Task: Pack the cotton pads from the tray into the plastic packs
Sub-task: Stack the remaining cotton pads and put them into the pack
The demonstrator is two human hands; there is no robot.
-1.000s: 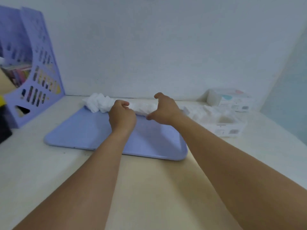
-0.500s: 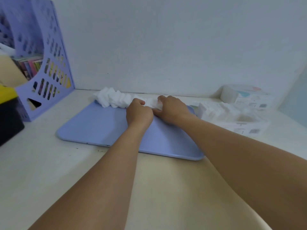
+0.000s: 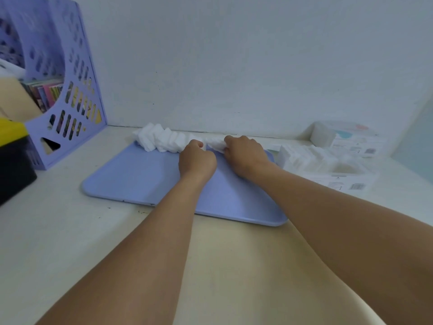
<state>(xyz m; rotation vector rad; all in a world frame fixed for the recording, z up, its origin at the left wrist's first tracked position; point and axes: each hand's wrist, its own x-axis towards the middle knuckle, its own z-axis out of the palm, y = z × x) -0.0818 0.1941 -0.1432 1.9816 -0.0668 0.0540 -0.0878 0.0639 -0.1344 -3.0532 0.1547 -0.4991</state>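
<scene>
Cotton pads (image 3: 164,140) lie along the far edge of the tray (image 3: 140,179); there left hand (image 3: 197,160) and right hand (image 3: 246,153) both pinch them.

Wall: plain pale grey-white painted wall (image 3: 234,55), matte, meeting the worktop in a dark seam.
Worktop: smooth off-white worktop (image 3: 58,242) with small dark specks.
Side panel: pale blue-grey vertical surface (image 3: 419,141) at far right.
Light: soft, even, faint shadows.
</scene>
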